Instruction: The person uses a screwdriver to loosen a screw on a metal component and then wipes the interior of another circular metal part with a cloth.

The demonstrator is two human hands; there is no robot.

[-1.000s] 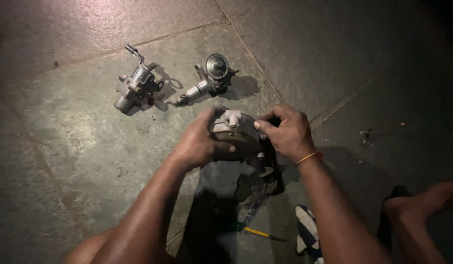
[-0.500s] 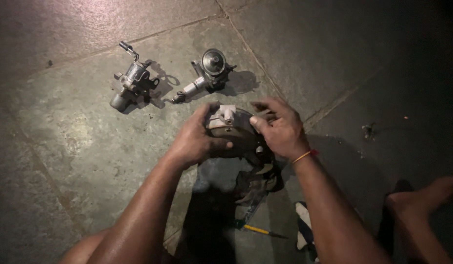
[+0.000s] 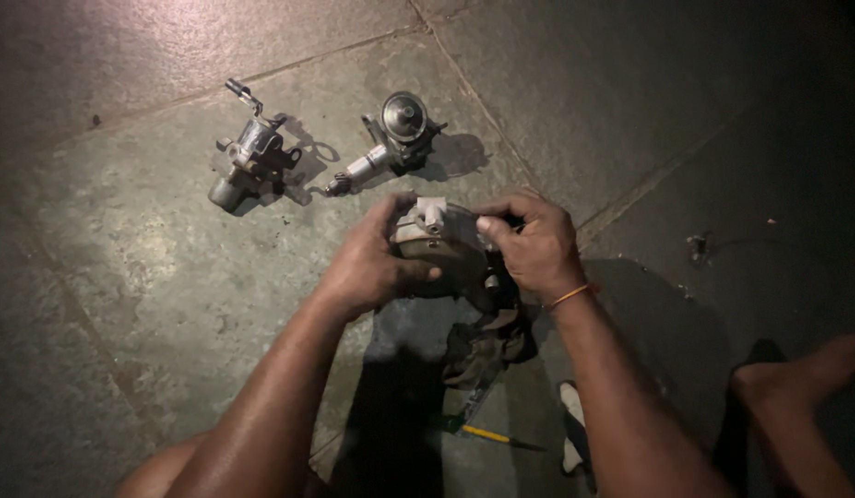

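**A:** What have the hands got at the moment?

**B:** From my feed, both are on one rounded grey metal housing with a short stub on its top [image 3: 437,238], sitting just above the centre of my view. My left hand [image 3: 370,267] is curled around its nine o'clock side, thumb pressed across the lower face, fingers wrapped behind it. My right hand [image 3: 538,247] closes on the three o'clock side, fingertips [image 3: 487,224] pinched at the upper edge. A thin orange band [image 3: 571,295] circles that wrist.

**B:** So neither hand is open; both are gripping the same part.

**A:** Is it resting on anything?

**B:** I cannot tell whether it touches down. Directly below it, at six o'clock, lies a dark crumpled rag [image 3: 483,346] on the grey stone floor [image 3: 123,277].

**A:** What else lies around?

**B:** At eleven o'clock from the housing, well apart, sits a small grey cast-metal pump body with a thin lever sticking up [image 3: 249,157]. At twelve o'clock, near the hands, lies a second metal part with a round domed cap and a slim shaft [image 3: 395,138]. At six o'clock, beyond the rag, a tool with a yellow handle [image 3: 487,433] lies flat. A bare foot [image 3: 806,369] rests at four o'clock in the dark.
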